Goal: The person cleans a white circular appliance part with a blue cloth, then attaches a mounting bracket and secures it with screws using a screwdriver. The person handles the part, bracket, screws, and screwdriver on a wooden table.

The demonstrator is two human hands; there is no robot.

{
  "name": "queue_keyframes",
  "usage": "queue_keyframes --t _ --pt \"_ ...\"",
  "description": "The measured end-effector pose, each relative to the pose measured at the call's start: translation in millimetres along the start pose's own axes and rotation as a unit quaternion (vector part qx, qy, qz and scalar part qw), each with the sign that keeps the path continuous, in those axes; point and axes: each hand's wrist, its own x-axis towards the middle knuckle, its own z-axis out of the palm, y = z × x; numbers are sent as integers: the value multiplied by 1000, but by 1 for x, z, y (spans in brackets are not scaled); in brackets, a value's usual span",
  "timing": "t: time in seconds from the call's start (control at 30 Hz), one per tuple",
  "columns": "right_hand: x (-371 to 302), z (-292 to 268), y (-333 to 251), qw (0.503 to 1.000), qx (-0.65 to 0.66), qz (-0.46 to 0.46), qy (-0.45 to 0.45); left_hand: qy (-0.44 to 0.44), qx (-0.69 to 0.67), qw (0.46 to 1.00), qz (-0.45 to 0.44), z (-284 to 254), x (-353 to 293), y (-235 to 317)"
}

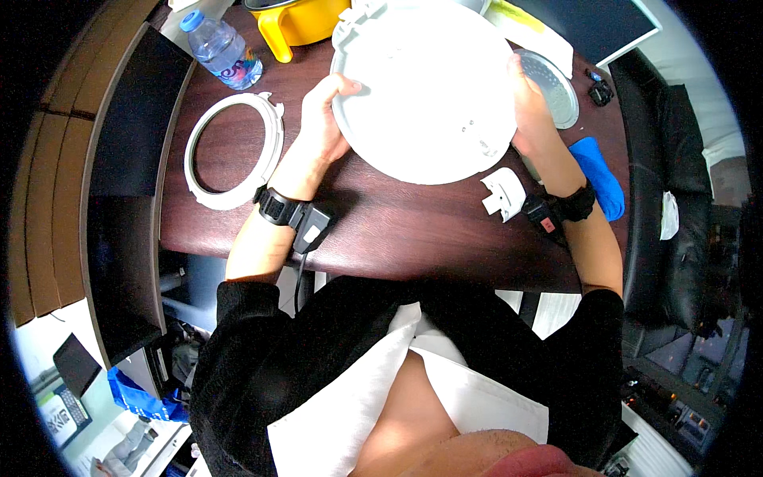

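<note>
My two hands hold a large round white plastic cover (421, 99), disc-like with a small hinge-like part on its upper left rim, above the table. On its left rim my left hand (324, 119) is closed, with the thumb lying over the edge. At the opposite rim my right hand (531, 111) grips it, most of its fingers hidden. A pale ring (274, 147) with small tabs lies left of my left hand. Below my right hand sits a small white plastic part (504, 194). Partly behind that hand is a round perforated metal plate (563, 99).
A water bottle (226, 54) with a blue cap and a yellow pot (311, 24) with a handle stand at the far left of the brown table (381, 230). A blue cloth (598, 179) and a small black device (602, 92) are at the right.
</note>
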Motion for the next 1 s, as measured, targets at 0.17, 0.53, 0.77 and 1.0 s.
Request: queue_keyframes --t 0.17,0.53,0.77,1.0 --pt "-2 7 -1 999 10 -43 -12 -27 -29 999 17 -24 12 -11" --pt "14 -21 1 966 -256 -6 -41 -17 -52 998 37 -22 18 -7" --pt "-19 -132 -10 810 -558 -164 -78 -26 -42 997 59 -27 25 -21" --pt "-74 -107 10 776 -629 -16 -35 -28 22 998 50 -33 28 -27"
